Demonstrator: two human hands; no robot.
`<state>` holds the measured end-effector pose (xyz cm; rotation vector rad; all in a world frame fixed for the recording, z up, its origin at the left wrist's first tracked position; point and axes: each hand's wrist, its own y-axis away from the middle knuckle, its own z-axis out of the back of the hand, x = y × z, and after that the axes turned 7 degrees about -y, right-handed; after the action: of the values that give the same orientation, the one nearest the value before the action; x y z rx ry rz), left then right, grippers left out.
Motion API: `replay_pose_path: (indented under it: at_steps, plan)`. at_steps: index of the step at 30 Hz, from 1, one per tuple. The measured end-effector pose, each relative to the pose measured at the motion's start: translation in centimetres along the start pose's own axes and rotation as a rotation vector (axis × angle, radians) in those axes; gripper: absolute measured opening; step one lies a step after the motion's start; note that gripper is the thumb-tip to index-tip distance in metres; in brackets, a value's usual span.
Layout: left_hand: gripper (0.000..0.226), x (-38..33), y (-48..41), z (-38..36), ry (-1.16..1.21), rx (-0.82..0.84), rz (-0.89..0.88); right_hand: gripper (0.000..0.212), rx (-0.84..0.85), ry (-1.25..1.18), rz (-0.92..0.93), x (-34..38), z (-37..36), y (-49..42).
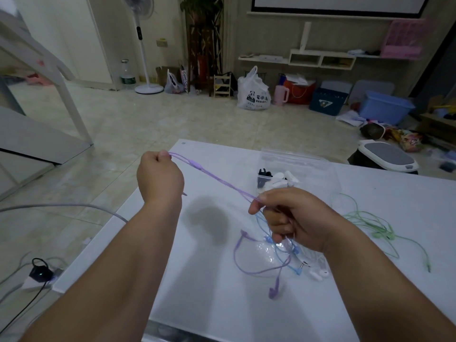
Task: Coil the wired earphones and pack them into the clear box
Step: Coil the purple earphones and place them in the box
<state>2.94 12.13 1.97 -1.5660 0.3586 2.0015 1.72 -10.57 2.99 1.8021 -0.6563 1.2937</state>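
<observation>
The purple earphones' cable point(217, 180) runs taut in the air above the white table point(217, 312), stretched between the two hands. The left hand point(160, 177), raised over the table's left edge, is clenched, pinching the doubled cable at its top. The right hand point(288, 218) pinches the cable's lower stretch between thumb and forefinger, its other fingers curled in. Below it the rest of the purple cable loops down onto the table, both earbuds lying there.

Under the right hand that loop tangles with blue earphones point(277, 255), beside a crumpled plastic wrapper point(265, 249) and white earphones point(319, 274). The hand hides part of the tangle. Green earphones point(377, 227) sprawl toward the right edge. The clear box point(296, 159) stands open near the far edge, just beyond the right hand, holding small black and white items.
</observation>
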Motion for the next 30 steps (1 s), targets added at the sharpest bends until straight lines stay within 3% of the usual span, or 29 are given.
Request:
replay_pose_path:
  at_steps: [6,10,14,21,26,29,30]
  plan:
    - [0.023,0.2,-0.2,-0.3,0.042,0.055,0.030,0.011,-0.200,0.094,0.095,-1.2,0.4,-1.5]
    - [0.022,-0.3,0.4,-0.4,0.064,0.092,0.024,0.026,-0.389,0.335,0.197,-2.3,-0.1,-2.2]
    - [0.023,-0.3,0.4,-0.4,0.044,0.091,0.021,0.028,-0.538,0.463,0.318,-2.9,-0.7,-2.7]
    - [0.025,-0.1,0.1,-0.5,0.051,0.094,0.009,0.023,-0.565,0.405,0.318,-3.3,-0.9,-3.1]
    - [0.024,-0.1,0.2,-0.6,0.080,0.111,-0.008,0.042,-0.621,0.278,0.373,-3.2,-1.1,-3.2]
    - [0.024,0.1,0.0,-0.6,0.086,0.104,-0.009,0.008,-0.609,0.395,0.372,-3.0,-0.6,-3.0]
    - [0.024,0.1,0.0,-0.6,0.083,0.098,-0.010,0.021,-0.602,0.439,0.370,-3.0,-0.3,-3.0]
